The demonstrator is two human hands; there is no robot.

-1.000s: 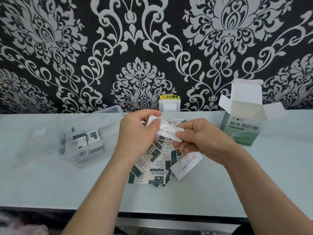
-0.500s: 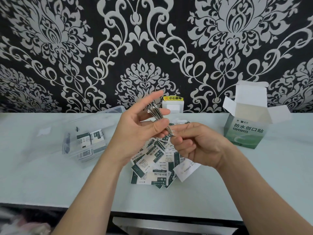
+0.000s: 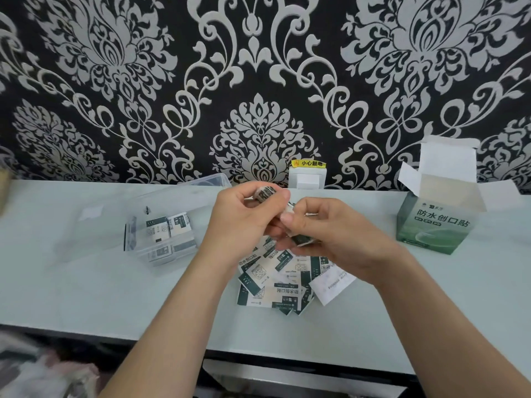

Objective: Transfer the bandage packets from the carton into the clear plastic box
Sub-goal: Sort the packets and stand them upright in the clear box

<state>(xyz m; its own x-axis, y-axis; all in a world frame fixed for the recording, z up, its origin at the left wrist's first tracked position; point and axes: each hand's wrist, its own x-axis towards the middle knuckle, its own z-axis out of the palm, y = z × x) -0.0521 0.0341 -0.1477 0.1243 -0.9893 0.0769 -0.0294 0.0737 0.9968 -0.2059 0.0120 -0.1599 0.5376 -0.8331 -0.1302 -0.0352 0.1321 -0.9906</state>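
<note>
Both hands meet above the pale tabletop point(image 3: 86, 297). I see the left hand point(image 3: 247, 225) pinching the upper end of a small stack of green-and-white bandage packets point(image 3: 267, 193), and the right hand point(image 3: 342, 239) curled round its lower end. Directly beneath the hands lies a loose pile of packets point(image 3: 273, 285). Left of the left hand sits the clear plastic box point(image 3: 130, 237), with a few packets inside. Right of the right hand stands the open green-and-white cardboard carton point(image 3: 434, 222).

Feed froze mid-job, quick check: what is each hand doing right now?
Left hand: pinching a small stack of bandage packets.
Right hand: fingers curled on bandage packets too.
</note>
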